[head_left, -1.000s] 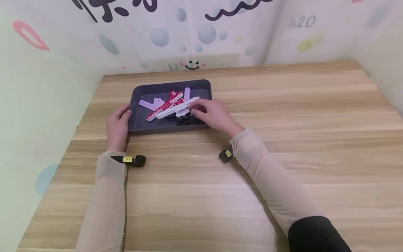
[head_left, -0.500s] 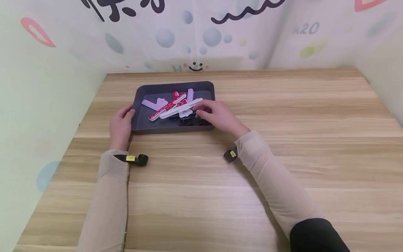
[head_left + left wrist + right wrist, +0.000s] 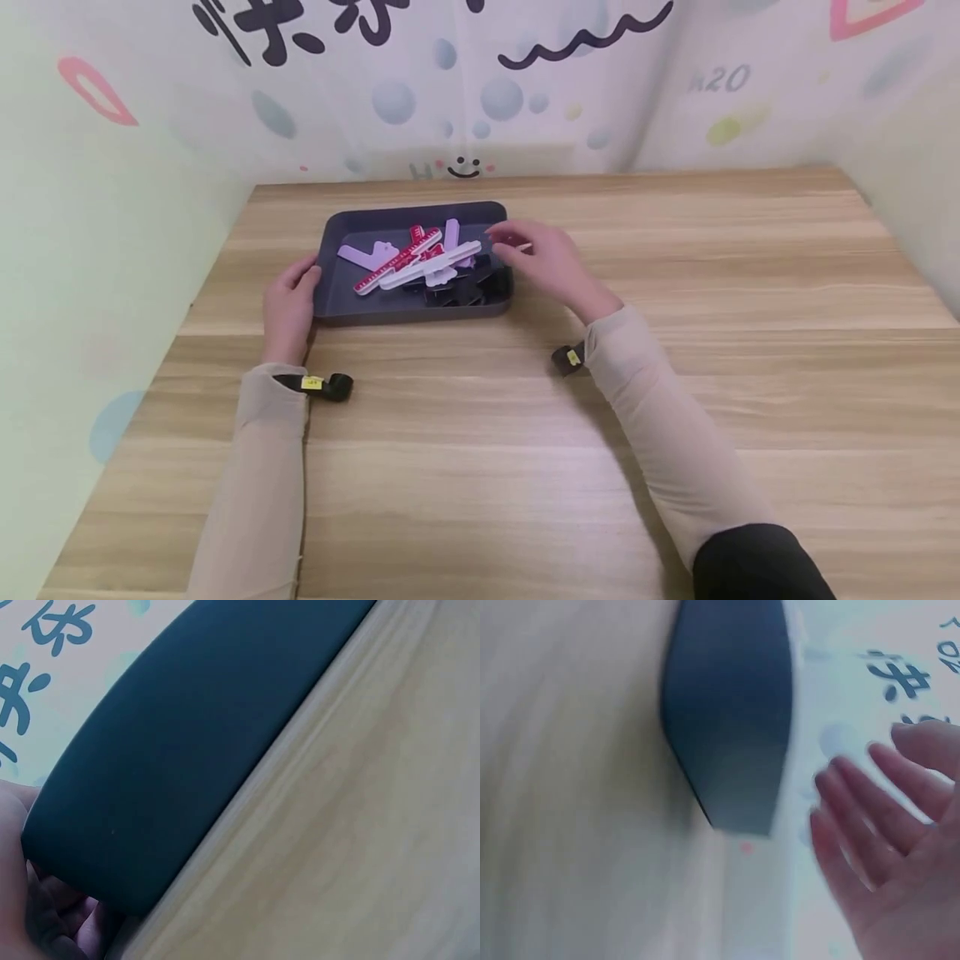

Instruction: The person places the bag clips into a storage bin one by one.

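A dark grey rectangular tray (image 3: 405, 314) stands on the table toward the back. My left hand (image 3: 289, 312) grips its left end, thumb at the rim and fingers against the outside; in the left wrist view the fingers curl at the corner of the tray wall (image 3: 187, 742). Inside lie a white long-bar clip (image 3: 420, 270), red-and-white clips (image 3: 393, 265), light purple clips (image 3: 360, 257) and several black clips (image 3: 471, 290), overlapping. My right hand (image 3: 551, 262) hovers at the tray's right rim, fingers spread and holding nothing. The right wrist view shows that hand (image 3: 900, 840) beside the tray's end.
Wood-grain table (image 3: 480, 467) extends around the tray. A printed cloth wall (image 3: 555, 100) rises behind it, and a pale side wall (image 3: 112, 250) borders the left. Black wrist cameras (image 3: 330, 386) sit on both wrists.
My right hand has lifted from the clips and moved right to the tray's rim, uncovering more black clips. The left hand keeps its place on the tray.
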Demonstrator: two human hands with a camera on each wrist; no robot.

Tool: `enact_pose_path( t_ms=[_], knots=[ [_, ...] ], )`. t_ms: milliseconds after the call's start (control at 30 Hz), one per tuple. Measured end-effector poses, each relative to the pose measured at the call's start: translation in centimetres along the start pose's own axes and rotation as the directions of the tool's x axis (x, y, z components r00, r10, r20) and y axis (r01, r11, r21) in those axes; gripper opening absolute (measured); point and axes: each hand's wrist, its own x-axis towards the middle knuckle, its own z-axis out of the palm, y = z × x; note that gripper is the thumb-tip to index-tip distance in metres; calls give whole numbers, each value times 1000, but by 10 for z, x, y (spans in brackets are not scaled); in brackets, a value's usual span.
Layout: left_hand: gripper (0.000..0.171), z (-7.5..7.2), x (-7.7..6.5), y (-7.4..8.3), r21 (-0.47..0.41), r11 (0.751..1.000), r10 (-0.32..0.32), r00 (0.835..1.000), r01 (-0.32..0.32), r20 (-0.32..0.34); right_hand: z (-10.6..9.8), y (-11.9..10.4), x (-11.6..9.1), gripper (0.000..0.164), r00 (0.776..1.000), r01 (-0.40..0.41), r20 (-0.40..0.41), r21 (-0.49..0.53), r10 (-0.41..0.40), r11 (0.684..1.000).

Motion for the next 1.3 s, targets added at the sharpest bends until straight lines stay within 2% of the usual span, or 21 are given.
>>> enact_pose_path(
  t_ms=[200,433,667,900,1133,1233,1300],
  knots=[
    [42,0,0,-5,25,1000,3,1000,-3,7,-31,15,-21,48,999,-22,-30,-211,16,977],
    [44,3,5,-7,63,998,-9,1000,8,24,-60,39,-55,60,991,-135,-50,-272,127,953],
    [44,8,9,-8,58,998,4,1000,-5,30,-73,64,-79,66,987,-160,-53,-351,151,923],
    [45,3,10,-8,59,998,-6,999,4,34,-80,82,-86,67,986,-161,-34,-444,163,881],
    [44,0,10,-13,51,999,-10,1000,9,27,-83,89,-87,67,985,-163,-22,-458,172,874],
    [47,-2,10,-11,81,997,-7,999,3,44,-85,91,-85,69,983,-169,-14,-480,186,861],
    [50,-4,9,-7,145,989,7,998,-16,62,-88,92,-82,70,980,-176,-8,-502,198,847]
  ],
)
